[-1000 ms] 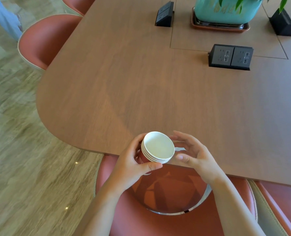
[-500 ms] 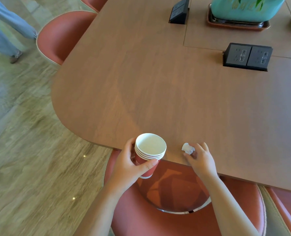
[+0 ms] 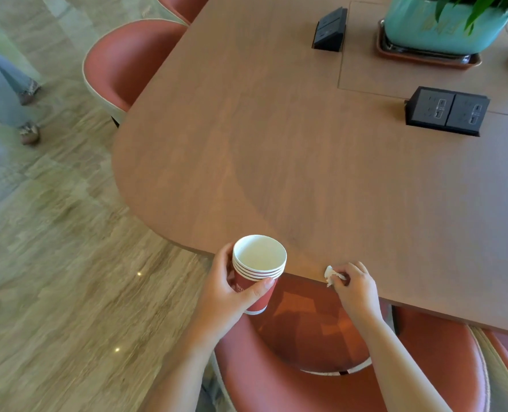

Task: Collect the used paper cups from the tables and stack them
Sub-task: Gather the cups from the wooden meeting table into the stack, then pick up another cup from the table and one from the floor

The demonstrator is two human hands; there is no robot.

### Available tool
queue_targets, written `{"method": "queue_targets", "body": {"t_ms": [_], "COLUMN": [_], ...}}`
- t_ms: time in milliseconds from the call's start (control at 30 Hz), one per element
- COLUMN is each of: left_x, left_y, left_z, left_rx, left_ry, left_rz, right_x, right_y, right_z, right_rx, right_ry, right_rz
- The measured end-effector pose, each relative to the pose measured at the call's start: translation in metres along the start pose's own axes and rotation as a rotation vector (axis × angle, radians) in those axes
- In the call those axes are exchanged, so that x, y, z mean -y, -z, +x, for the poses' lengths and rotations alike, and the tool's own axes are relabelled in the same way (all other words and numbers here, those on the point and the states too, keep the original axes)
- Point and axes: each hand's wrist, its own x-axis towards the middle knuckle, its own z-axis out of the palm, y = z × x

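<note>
My left hand (image 3: 226, 292) grips a stack of several red paper cups (image 3: 258, 272) with white insides, held upright just off the near edge of the brown table (image 3: 276, 150). The top cup looks empty. To the right, my right hand (image 3: 355, 288) pinches a small crumpled white paper scrap (image 3: 331, 275) at the table's near edge.
A red chair (image 3: 321, 337) stands under the table edge below my hands, another red chair (image 3: 122, 63) at the far left. Black socket boxes (image 3: 447, 110) and a teal plant pot (image 3: 437, 22) on a tray sit at the back right. A person's legs (image 3: 6, 90) stand on the floor at left.
My right hand left the cup stack, moved right to the table edge and took hold of the white scrap. The left hand keeps the stack. The view shifted left.
</note>
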Motion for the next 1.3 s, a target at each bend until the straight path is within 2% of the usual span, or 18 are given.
{"method": "queue_targets", "body": {"t_ms": [267, 500, 700, 1033, 1300], "left_x": [-0.012, -0.013, -0.023, -0.032, -0.042], "left_y": [0.095, 0.218, 0.320, 0.419, 0.485], "left_z": [0.003, 0.010, 0.021, 0.052, 0.129], "left_rx": [-0.026, -0.037, -0.052, -0.170, -0.254], "left_ry": [-0.062, -0.092, -0.115, -0.125, -0.126], "left_rz": [-0.061, -0.066, -0.056, -0.071, -0.103], "right_x": [0.109, 0.227, 0.319, 0.421, 0.487], "right_y": [-0.048, -0.122, -0.187, -0.231, -0.269], "right_z": [-0.045, -0.082, -0.104, -0.072, -0.008], "right_rx": [-0.033, 0.003, -0.048, -0.046, -0.002], "right_ry": [0.062, 0.137, 0.213, 0.279, 0.292], "right_rz": [0.174, 0.244, 0.285, 0.262, 0.286]}}
